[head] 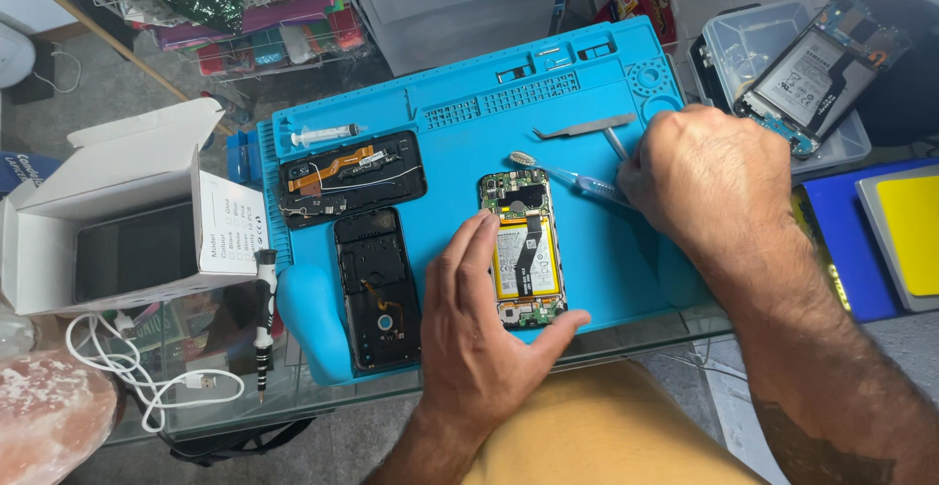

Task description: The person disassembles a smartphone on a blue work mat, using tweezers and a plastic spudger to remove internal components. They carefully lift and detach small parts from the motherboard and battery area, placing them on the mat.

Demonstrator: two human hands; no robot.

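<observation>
An opened phone with bare circuit boards and a battery lies on the blue repair mat. My left hand steadies it, forefinger along its left side and thumb at its bottom right corner. My right hand rests at the mat's right side, fingers closed on the handle of a clear blue toothbrush. Its bristle head lies just above the phone's top edge. Metal tweezers lie beyond the brush, next to my right hand.
A black back cover and a phone frame with an orange flex cable lie on the mat's left, a syringe above them. A screwdriver, white box and cable sit left. Another opened phone rests on a clear tub.
</observation>
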